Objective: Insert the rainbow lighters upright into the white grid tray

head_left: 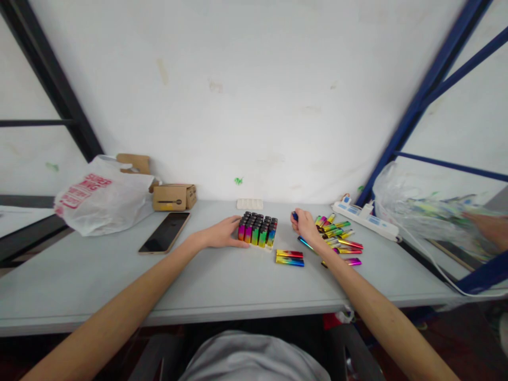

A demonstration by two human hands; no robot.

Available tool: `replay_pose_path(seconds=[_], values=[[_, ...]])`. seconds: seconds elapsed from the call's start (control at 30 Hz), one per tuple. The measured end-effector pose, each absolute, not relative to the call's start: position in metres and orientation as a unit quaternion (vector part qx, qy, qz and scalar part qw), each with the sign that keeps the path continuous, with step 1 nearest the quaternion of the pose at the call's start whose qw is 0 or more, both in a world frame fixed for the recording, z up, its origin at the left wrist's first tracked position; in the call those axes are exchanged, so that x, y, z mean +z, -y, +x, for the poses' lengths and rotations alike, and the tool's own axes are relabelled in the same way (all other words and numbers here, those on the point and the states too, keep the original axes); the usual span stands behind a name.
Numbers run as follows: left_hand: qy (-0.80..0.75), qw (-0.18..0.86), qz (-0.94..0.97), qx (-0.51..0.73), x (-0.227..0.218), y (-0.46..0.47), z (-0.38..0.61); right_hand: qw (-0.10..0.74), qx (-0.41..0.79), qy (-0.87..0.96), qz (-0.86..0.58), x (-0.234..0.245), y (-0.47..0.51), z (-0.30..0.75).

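A block of several rainbow-coloured lighters (257, 230) stands upright in a tray on the grey table (222, 288). My left hand (222, 234) rests against the block's left side, fingers curled along it. My right hand (305, 226) is closed around one lighter with a blue end (295, 216), just right of the block. A loose heap of rainbow lighters (337, 238) lies right of that hand. Two lighters (290, 257) lie flat side by side in front of the block.
A phone (165, 232) lies face up on the left. Behind it are a small cardboard box (173, 197) and a white plastic bag (101, 198). A white power strip (365, 216) and a clear bag (428, 211) sit at the right; another person's hand (490, 228) reaches in there.
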State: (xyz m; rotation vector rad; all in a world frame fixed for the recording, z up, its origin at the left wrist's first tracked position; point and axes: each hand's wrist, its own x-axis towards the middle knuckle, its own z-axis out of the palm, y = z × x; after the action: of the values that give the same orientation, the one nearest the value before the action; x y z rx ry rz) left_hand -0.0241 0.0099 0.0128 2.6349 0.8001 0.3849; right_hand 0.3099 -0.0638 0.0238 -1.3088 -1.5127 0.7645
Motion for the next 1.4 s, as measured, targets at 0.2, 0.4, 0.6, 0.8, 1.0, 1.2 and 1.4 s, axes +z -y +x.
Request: replay_pose_path(seconds=[0.2, 0.4, 0.6, 0.8, 1.0, 1.2, 1.4], values=[[-0.283, 0.177, 0.933, 0.132, 0.013, -0.01, -0.024, 0.506, 0.361, 0.588, -0.517, 0.026, 0.067, 0.304], [-0.278, 0.177, 0.933, 0.144, 0.012, -0.01, -0.025, 0.513, 0.317, 0.636, -0.481, 0.037, 0.075, 0.304], [-0.277, 0.179, 0.932, 0.148, 0.011, -0.009, -0.024, 0.492, 0.195, 0.705, -0.473, 0.049, 0.088, 0.302], [-0.292, 0.182, 0.929, 0.135, 0.01, -0.011, -0.022, 0.568, 0.249, 0.651, -0.437, 0.053, 0.092, 0.296], [-0.282, 0.185, 0.93, 0.144, 0.01, -0.012, -0.023, 0.518, 0.293, 0.682, -0.424, 0.054, 0.102, 0.291], [-0.281, 0.183, 0.931, 0.144, 0.009, -0.011, -0.023, 0.408, 0.22, 0.784, -0.412, 0.038, 0.098, 0.284], [-0.275, 0.174, 0.933, 0.151, 0.005, -0.014, -0.023, 0.386, 0.151, 0.816, -0.404, 0.031, 0.095, 0.286]])
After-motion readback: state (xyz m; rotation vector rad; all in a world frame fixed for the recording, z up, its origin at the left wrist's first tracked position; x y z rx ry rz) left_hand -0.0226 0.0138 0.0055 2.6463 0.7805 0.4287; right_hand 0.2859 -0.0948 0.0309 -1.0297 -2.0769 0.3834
